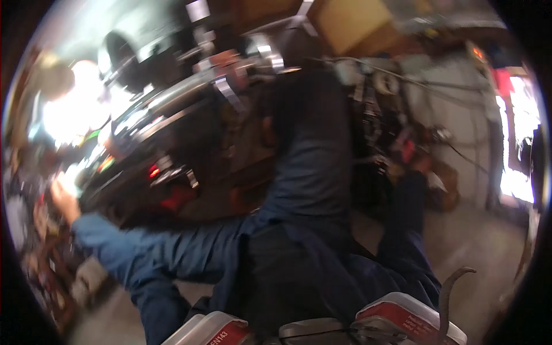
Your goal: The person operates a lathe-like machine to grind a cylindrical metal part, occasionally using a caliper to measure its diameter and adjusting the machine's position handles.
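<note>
My left hand [64,196] reaches to the far left, at the rear end of a dark machine with chrome parts [172,98], possibly a motorcycle. Blur hides whether its fingers grip anything there. Off to the right, my right hand [418,163] is low in shadow beside a small pink object [408,146]; its grip is unclear. My dark-trousered leg [305,172] rises up the middle, alongside the machine. A small red light or reflector [154,171] shows below the chrome tube [172,100].
Blurred clutter [40,253] lines the left side. On the right are metal parts and cables [374,115], a pale wall [460,132] and a bright opening [517,161]. A grey concrete floor [477,247] lies below. Red-and-grey mask cartridges [402,316] fill the lower edge.
</note>
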Tool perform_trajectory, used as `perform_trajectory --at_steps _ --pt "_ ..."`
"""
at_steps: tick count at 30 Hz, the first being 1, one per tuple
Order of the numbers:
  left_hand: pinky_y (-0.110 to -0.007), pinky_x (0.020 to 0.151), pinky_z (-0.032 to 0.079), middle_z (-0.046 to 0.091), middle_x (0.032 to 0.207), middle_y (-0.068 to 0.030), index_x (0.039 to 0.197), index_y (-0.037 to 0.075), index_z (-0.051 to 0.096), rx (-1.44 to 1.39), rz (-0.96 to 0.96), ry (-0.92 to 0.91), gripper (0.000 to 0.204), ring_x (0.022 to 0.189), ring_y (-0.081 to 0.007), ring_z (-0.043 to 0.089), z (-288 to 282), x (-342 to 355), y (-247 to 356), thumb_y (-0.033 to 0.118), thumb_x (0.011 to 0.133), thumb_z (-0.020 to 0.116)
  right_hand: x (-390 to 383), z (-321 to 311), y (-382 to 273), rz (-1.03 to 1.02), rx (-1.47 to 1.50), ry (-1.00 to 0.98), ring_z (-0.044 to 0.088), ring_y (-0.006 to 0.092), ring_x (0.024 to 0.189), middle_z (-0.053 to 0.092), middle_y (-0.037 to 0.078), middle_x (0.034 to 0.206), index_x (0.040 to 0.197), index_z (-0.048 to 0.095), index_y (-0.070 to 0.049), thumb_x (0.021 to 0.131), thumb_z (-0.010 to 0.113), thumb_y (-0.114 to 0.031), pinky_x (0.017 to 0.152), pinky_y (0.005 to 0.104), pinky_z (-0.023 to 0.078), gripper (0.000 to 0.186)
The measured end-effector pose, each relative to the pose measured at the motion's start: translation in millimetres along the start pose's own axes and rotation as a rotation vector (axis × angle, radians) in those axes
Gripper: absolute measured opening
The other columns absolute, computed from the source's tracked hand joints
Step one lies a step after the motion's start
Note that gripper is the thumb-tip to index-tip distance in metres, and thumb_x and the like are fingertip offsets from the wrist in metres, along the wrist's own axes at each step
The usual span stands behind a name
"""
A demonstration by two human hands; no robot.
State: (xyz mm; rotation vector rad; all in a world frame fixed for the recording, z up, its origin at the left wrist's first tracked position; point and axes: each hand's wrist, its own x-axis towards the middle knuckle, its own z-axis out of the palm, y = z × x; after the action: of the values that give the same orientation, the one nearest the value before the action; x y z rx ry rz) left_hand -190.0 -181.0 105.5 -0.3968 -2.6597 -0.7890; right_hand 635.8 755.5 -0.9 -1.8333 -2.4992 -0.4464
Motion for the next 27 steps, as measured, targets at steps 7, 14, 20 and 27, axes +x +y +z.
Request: perform_trajectory --at_steps 7,14,20,27 --pt "-0.034 0.071 0.047 0.065 0.085 -0.0134 0.097 0.0 0.063 0.034 -0.127 0.0 0.025 0.077 -0.0188 0.059 -20 7 82 0.025 0.095 0.058 -16 -115 -116 0.276 -0.101 0.488 0.066 0.0259 0.093 0.068 0.012 0.103 0.113 0.066 -0.006 0.095 0.053 -0.021 0.082 0.0387 0.052 0.027" --pt "-0.03 0.071 0.049 0.07 0.095 -0.0105 0.101 -0.002 0.061 -0.137 -0.244 -0.104 0.026 0.079 -0.0134 0.061 -16 18 108 0.023 0.094 0.061 -139 -320 -440 -0.577 0.924 -0.043 0.066 0.02 0.084 0.069 0.011 0.1 0.111 0.066 -0.005 0.097 0.051 -0.018 0.076 0.0339 0.052 0.024" --pt "-0.03 0.078 0.049 0.068 0.115 -0.0108 0.117 -0.003 0.06 0.023 -0.274 -0.168 0.039 0.086 -0.0132 0.062 -26 24 99 0.028 0.094 0.059 -232 -250 -624 -1.155 0.708 -1.416 0.06 0.0247 0.109 0.06 0.018 0.122 0.133 0.048 0.003 0.095 0.056 -0.042 0.093 0.0365 0.047 0.059" --pt "-0.029 0.076 0.048 0.068 0.1 -0.0077 0.12 -0.001 0.061 0.11 -0.278 -0.138 0.041 0.082 -0.0126 0.059 -20 26 114 0.03 0.094 0.059 -297 -128 -692 -0.9 1.237 -2.21 0.038 0.0259 0.133 0.042 0.016 0.144 0.143 0.036 0.001 0.077 0.069 -0.053 0.114 0.0372 0.023 0.092"
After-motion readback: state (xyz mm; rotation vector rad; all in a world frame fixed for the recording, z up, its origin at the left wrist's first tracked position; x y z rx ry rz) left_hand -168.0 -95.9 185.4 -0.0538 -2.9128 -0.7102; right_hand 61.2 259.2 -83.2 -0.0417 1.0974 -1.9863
